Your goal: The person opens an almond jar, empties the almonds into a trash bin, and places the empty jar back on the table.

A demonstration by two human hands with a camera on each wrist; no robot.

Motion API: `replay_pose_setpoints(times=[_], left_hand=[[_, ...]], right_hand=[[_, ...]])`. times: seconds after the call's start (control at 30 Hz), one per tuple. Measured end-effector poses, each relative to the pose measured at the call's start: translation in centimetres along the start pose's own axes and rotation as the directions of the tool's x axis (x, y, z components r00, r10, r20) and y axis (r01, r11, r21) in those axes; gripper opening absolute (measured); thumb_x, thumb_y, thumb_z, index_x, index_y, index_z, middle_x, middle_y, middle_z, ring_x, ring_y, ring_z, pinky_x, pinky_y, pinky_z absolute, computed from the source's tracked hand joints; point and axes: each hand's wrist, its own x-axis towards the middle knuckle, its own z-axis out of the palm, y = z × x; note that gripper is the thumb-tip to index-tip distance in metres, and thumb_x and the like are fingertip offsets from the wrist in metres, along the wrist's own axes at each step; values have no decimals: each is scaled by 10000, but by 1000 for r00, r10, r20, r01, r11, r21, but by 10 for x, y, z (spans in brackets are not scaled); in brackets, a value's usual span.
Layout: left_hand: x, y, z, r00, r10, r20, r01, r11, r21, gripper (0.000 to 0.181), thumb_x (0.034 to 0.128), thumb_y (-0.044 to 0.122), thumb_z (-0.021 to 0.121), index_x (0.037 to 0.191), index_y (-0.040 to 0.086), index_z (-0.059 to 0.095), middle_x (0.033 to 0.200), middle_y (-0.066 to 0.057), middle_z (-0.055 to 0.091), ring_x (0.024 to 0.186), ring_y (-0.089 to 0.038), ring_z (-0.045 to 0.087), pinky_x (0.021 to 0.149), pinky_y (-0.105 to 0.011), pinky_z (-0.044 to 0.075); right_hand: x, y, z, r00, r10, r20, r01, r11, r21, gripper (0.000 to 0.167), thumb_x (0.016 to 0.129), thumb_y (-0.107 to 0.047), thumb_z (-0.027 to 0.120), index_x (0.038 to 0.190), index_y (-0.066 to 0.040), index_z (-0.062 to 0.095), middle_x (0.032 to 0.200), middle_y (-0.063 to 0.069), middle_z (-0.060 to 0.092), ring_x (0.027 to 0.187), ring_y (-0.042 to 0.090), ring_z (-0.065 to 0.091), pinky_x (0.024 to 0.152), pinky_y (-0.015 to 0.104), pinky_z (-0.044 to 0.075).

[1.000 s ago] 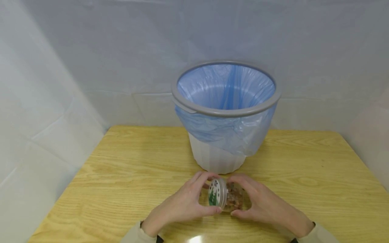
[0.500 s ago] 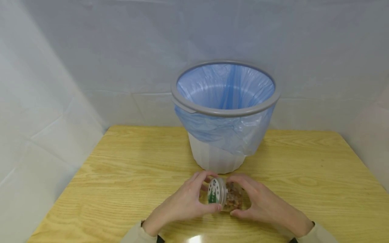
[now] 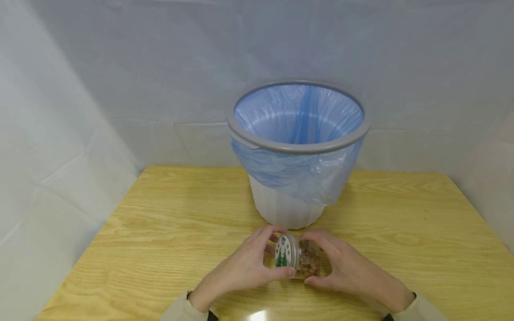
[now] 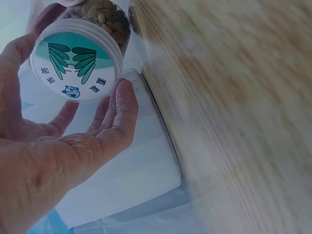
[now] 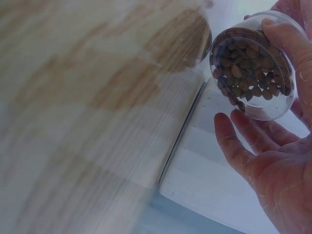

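Observation:
A clear jar [image 3: 310, 259] of brown nuts or seeds is tipped on its side in front of the bin, its lid toward the left. My left hand [image 3: 250, 263] grips the rim of the round lid [image 4: 75, 61], thumb on the near side and fingers on the far side. From the other end, my right hand [image 3: 347, 267] holds the jar's body between thumb and fingers. In the right wrist view the jar's see-through base [image 5: 251, 70] shows the nuts piled inside. Whether the jar touches the table is unclear.
Just behind the hands stands a white bin [image 3: 287, 205] with a grey rim, lined with a blue plastic bag [image 3: 297, 171] folded over its edge. It sits on a wooden table [image 3: 172, 214]. White sheeting [image 3: 140, 80] hangs behind and at both sides.
The lid's printed label has turned slightly, and my left thumb has shifted a little up along the lid's edge. My right hand and the jar's body have stayed about where they were.

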Motion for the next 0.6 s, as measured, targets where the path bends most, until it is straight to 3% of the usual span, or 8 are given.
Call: replay_pose_setpoints(times=[0.17, 0.33, 0.5, 0.6], left_hand=[[-1, -1, 0, 1000, 5, -2, -5, 999, 35, 795, 839, 603, 742, 1484, 259, 431, 1332, 2, 559, 1175, -198, 625, 921, -394, 552], [-2, -3, -2, 999, 43, 14, -44, 995, 86, 850, 845, 634, 722, 1523, 246, 387, 1398, 5, 525, 1238, -226, 604, 993, -474, 545], [-3, -5, -4, 992, 124, 10, -124, 983, 137, 840, 862, 629, 707, 1545, 284, 362, 1396, 39, 484, 1276, -211, 572, 1030, -478, 536], [-2, -5, -4, 980, 196, -20, -191, 970, 152, 783, 860, 571, 742, 1517, 319, 400, 1401, 72, 472, 1264, -168, 571, 1047, -452, 530]], right_hand=[[0, -1, -2, 999, 44, 32, -45, 999, 20, 831, 732, -334, 918, 1434, -235, 483, 1359, -59, 599, 1213, 144, 628, 983, 395, 574], [0, -1, -2, 997, 61, 43, -62, 998, 25, 841, 722, -357, 917, 1435, -250, 483, 1373, -86, 586, 1235, 125, 617, 1001, 385, 568], [1, 0, -1, 998, 45, 36, -46, 998, 34, 845, 720, -354, 917, 1436, -255, 480, 1370, -97, 584, 1231, 126, 620, 1006, 385, 565], [1, 1, -1, 999, 36, 31, -37, 998, 42, 849, 719, -344, 920, 1438, -252, 478, 1370, -97, 584, 1227, 128, 624, 1003, 381, 566]])
